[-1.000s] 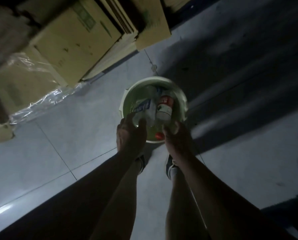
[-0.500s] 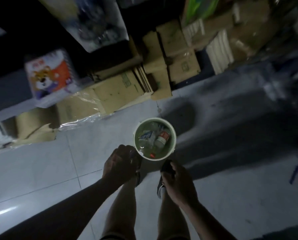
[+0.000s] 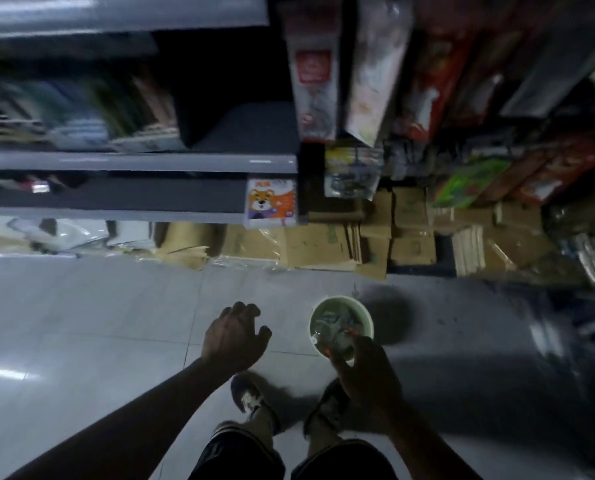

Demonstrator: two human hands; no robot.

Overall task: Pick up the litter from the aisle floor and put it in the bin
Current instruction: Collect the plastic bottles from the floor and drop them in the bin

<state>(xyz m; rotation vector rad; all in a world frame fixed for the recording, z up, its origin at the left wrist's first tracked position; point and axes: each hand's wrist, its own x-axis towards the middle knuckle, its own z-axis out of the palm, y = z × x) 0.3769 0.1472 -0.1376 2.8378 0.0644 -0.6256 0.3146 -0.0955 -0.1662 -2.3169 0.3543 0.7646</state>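
Observation:
A small round pale-green bin (image 3: 365, 311) stands on the tiled aisle floor, just ahead of my right foot. Inside it lie crumpled wrappers and a plastic bottle with a red cap (image 3: 334, 332). My left hand (image 3: 235, 337) hovers left of the bin with loosely curled fingers and holds nothing. My right hand (image 3: 367, 372) hangs over the bin's near rim, its back toward me; I see nothing in it and its fingers are hard to make out in the dim light.
Grey shelves (image 3: 137, 161) with goods run along the far side. Flattened cardboard boxes (image 3: 323, 247) and plastic wrap lie at their foot. Hanging packets crowd the upper right. My two shoes (image 3: 251, 400) stand on the tiles (image 3: 81, 323).
I have risen from a crouch, so the bin looks smaller and farther. Both hands have come away from the bin's rim; the left hand has moved off to the left.

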